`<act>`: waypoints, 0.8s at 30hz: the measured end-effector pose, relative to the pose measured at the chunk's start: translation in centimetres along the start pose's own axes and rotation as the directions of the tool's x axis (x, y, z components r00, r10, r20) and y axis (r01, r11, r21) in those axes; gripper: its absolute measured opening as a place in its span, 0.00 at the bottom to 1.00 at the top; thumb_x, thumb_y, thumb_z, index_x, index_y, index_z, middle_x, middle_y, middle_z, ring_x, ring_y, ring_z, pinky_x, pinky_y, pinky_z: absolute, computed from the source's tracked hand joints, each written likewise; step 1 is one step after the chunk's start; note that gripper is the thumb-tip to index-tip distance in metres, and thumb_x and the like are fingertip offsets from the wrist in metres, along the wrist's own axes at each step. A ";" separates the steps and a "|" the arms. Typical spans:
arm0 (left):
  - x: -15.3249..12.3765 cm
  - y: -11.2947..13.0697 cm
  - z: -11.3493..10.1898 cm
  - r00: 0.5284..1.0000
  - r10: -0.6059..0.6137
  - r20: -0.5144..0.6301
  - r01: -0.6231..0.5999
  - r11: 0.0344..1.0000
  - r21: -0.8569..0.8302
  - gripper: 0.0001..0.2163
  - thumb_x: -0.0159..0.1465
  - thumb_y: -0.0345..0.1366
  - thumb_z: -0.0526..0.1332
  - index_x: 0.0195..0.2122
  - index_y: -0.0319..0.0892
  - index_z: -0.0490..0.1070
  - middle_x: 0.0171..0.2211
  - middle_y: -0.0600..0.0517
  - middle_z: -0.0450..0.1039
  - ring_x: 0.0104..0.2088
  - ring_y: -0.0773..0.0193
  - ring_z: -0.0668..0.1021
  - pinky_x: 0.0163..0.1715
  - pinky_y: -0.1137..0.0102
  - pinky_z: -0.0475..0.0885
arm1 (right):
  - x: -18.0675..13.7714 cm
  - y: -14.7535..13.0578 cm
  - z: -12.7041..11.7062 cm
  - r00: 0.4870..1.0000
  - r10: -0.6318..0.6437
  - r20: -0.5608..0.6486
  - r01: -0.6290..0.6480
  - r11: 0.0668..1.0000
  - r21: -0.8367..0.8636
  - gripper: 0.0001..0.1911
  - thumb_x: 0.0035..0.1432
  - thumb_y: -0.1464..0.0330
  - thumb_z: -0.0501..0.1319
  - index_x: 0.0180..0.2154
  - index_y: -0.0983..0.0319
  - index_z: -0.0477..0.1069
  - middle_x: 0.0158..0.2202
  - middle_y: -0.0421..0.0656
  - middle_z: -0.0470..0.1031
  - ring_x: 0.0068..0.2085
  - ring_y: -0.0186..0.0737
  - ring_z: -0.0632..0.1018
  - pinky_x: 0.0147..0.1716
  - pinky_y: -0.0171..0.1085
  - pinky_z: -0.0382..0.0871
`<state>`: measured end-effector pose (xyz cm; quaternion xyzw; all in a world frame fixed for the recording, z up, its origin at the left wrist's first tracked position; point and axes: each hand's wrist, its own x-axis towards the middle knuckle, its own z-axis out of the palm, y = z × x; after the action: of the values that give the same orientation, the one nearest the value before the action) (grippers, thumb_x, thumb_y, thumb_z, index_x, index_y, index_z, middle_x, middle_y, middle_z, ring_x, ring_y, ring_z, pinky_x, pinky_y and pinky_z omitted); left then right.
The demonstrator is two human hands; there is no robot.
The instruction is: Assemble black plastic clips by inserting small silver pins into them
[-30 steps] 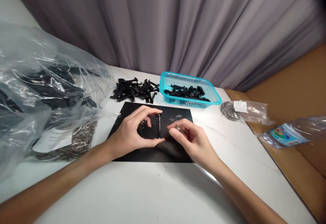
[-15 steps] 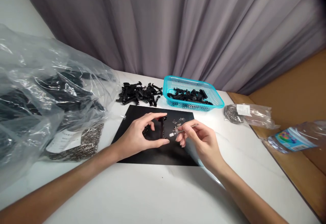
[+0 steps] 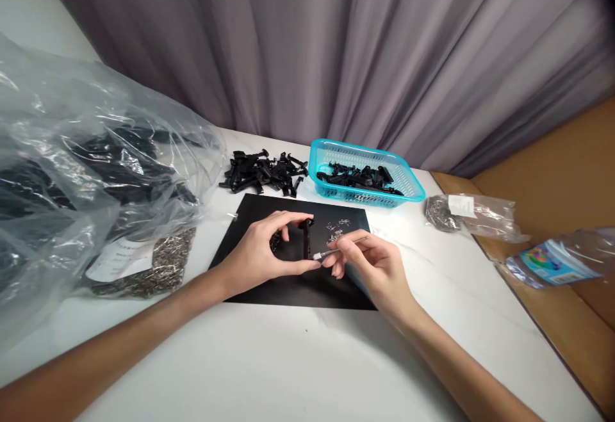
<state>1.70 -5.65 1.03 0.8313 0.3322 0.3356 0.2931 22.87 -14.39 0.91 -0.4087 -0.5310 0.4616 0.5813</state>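
My left hand [image 3: 262, 249] grips a slim black plastic part [image 3: 307, 240] upright by its two ends, between thumb and fingers. In my right hand [image 3: 369, 262] is a thin metal rod-like tool [image 3: 339, 248] with a pale tip, pinched between thumb and fingers. That tip is at the lower end of the black part, close to my left thumb; whether they touch I cannot tell. Beneath both hands lies a black mat [image 3: 298, 291]. Small shiny metal pieces [image 3: 336, 235] are scattered on it behind my right hand, and small dark pieces [image 3: 275, 241] show inside the curve of my left hand.
Behind the mat are a pile of black plastic parts [image 3: 262, 173] and a blue basket [image 3: 413, 193] holding more of them. Large clear plastic bags [image 3: 158, 108] and a bag of metal pieces [image 3: 168, 262] fill the left. Rightward lie a smaller bag [image 3: 444, 212] and a bottle [image 3: 552, 262].
My right hand has moved slightly left, bringing the tool's tip up to the lower end of the black part. The left hand keeps its hold almost unmoved.
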 end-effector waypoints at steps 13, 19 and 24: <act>-0.4 0.8 0.1 0.983 0.129 -0.133 -0.118 0.989 0.091 0.28 0.51 0.38 0.76 0.54 0.42 0.77 0.39 0.51 0.76 0.34 0.64 0.74 0.37 0.67 0.74 | -0.5 -0.3 0.1 1.000 -0.007 -0.008 0.007 0.999 -0.034 0.10 0.69 0.63 0.65 0.37 0.61 0.82 0.30 0.45 0.85 0.27 0.37 0.80 0.31 0.38 0.79; -0.4 0.7 -0.2 0.975 0.163 -0.149 -0.144 0.981 0.130 0.27 0.51 0.39 0.76 0.52 0.41 0.77 0.36 0.52 0.75 0.33 0.63 0.73 0.36 0.67 0.75 | -0.7 -0.8 0.4 1.000 -0.015 -0.017 0.014 0.999 -0.050 0.10 0.68 0.63 0.65 0.37 0.60 0.83 0.31 0.44 0.85 0.27 0.39 0.81 0.31 0.40 0.80; -0.3 0.8 -0.2 0.975 0.176 -0.134 -0.155 0.977 0.149 0.27 0.50 0.38 0.76 0.52 0.41 0.77 0.34 0.53 0.74 0.33 0.63 0.74 0.35 0.67 0.74 | -0.8 -0.7 0.3 1.000 -0.010 0.001 0.010 0.998 -0.059 0.10 0.69 0.64 0.65 0.38 0.60 0.83 0.31 0.44 0.85 0.27 0.38 0.82 0.31 0.39 0.80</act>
<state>1.64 -6.32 1.64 0.8474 0.3047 0.3954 0.1809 22.60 -15.33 1.47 -0.4229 -0.5466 0.4430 0.5711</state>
